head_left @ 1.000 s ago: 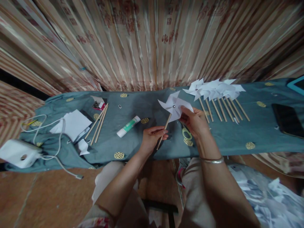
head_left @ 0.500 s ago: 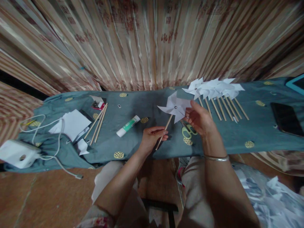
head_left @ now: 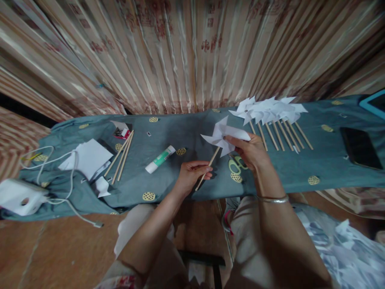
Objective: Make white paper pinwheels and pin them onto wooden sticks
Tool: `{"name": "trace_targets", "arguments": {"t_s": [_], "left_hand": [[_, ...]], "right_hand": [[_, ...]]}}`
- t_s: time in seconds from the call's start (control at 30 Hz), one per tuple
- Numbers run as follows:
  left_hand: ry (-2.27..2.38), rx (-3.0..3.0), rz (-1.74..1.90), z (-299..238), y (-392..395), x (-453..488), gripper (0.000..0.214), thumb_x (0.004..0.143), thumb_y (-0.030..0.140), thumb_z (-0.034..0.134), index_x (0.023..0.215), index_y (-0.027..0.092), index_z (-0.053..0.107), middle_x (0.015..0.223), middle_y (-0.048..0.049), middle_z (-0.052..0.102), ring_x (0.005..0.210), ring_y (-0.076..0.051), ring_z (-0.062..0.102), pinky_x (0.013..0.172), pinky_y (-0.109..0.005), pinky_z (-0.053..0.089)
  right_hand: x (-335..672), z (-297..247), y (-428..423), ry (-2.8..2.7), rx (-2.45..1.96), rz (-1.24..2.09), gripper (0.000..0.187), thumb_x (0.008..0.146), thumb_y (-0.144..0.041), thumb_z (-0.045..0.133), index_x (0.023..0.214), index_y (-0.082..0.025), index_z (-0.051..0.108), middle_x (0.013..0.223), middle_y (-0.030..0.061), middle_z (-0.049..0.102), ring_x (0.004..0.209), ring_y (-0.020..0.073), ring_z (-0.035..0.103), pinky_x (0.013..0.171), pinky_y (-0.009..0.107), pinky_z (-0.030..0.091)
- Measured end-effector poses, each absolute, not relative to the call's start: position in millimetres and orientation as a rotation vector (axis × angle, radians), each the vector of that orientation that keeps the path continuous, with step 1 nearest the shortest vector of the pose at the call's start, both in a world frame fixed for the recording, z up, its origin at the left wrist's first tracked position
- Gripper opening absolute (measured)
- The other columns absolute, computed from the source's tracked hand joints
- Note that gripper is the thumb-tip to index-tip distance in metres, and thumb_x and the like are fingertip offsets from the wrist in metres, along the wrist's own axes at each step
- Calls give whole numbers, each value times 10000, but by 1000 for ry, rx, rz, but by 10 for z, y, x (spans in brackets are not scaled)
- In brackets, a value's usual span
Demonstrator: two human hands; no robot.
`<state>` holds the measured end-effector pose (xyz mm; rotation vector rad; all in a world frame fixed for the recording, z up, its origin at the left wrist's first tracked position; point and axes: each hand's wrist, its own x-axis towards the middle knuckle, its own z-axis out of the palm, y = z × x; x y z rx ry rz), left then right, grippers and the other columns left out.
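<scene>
Pinwheel [head_left: 220,130] of white paper is up above the bench [head_left: 180,132], its wooden stick [head_left: 214,156] gripped in the closed left hand [head_left: 192,176]. The right hand [head_left: 249,150], half curled, touches its middle; whether it pinches, I can't tell. Scissors [head_left: 234,165] lie just below, a glue stick [head_left: 160,159] further left, more pinwheels [head_left: 267,110] beyond.

On the counter [head_left: 282,176] we see a black smartphone [head_left: 360,147] lying to the right, near a blue-edged object [head_left: 374,105] cut off by the frame. To the left sits a white plastic box [head_left: 21,196] with white cable [head_left: 72,176]; behind hangs a patterned curtain [head_left: 180,60].
</scene>
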<state>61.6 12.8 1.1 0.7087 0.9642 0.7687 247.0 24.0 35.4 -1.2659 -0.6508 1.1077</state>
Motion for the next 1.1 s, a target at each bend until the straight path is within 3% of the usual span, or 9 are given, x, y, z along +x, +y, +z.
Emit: {"name": "trace_targets", "arguments": {"t_s": [0.4,0.8,1.1], "left_hand": [[933,745,747,16,128,597,408,436,333,926,728,115,743,615,-34,721,503,-122,639,486,-225,521],[890,805,636,48,150,518,376,490,340,904,752,113,758,660,-50,727,496,-101,601,485,-218,480],[965,887,735,-30,130,569,359,525,347,883,776,124,757,679,-54,736,555,-153,660,575,-290,554]], "right_hand": [[2493,309,214,-760,-1362,1002,344,474,-337,903,751,-188,764,727,18,766,636,179,679,590,291,536],[2540,349,176,-848,-1358,1028,265,493,-314,875,709,-202,768,750,15,781,647,173,685,618,292,549],[2499,309,201,-681,-1294,1093,311,452,-271,900,719,-203,756,698,-5,764,631,158,687,601,269,545]]}}
